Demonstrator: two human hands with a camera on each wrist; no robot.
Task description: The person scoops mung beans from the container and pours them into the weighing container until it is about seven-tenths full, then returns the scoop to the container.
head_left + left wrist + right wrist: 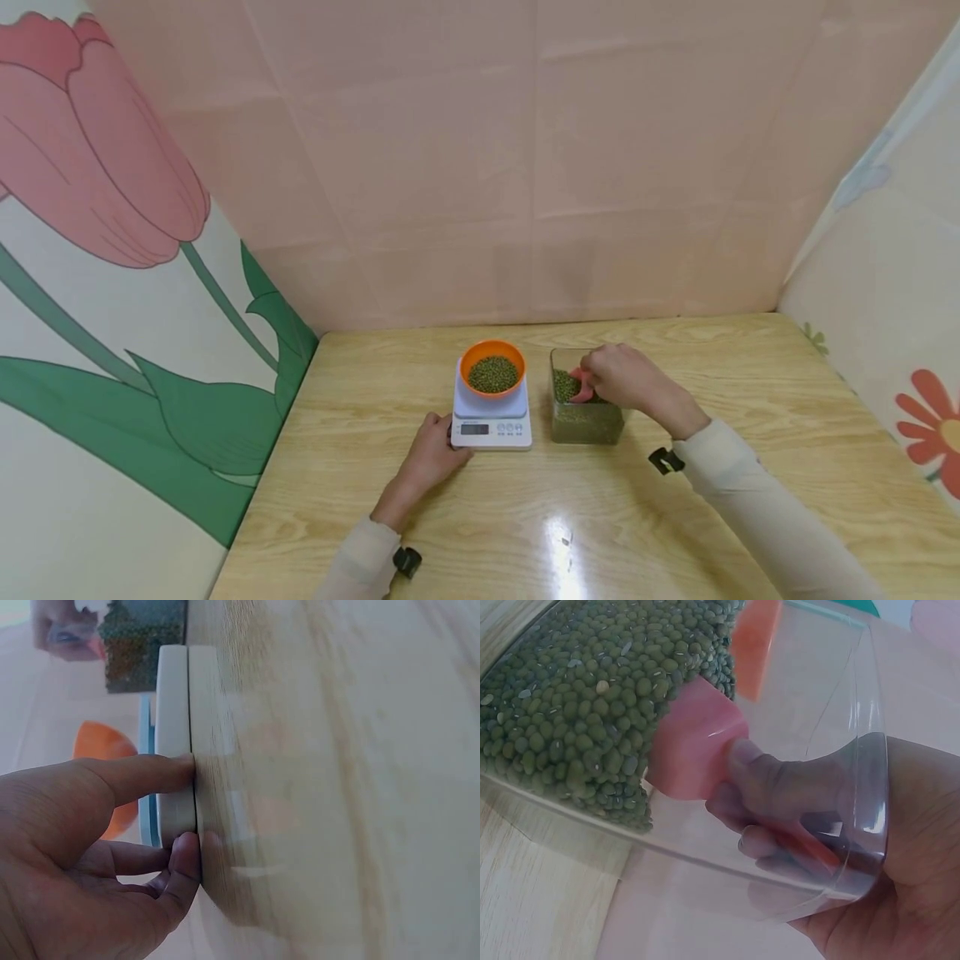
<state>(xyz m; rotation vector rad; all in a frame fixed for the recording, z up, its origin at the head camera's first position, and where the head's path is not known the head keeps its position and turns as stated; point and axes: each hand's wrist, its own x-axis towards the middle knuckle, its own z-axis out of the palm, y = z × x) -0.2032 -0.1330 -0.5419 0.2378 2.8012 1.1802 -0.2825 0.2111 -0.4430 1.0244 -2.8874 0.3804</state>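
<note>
My left hand [429,454] holds the front left corner of a white kitchen scale [491,407], with the thumb along its front and the other fingers at its side. On the scale's platform stands an orange bowl [471,380] with mung beans [492,375] in it. To the right is a clear plastic container [587,427], partly filled with more mung beans [577,712]. Inside it, my right hand [626,379] grips a pink scoop [697,739] by the handle. The scoop's front edge meets the beans. The scale's display [474,429] is too small to read.
The wooden table [360,375] runs back to a wall covered in pink sheeting [420,167]. A tulip mural [112,150] covers the left wall, and a flower print [933,417] is on the right. Black straps [407,562] sit at both wrists.
</note>
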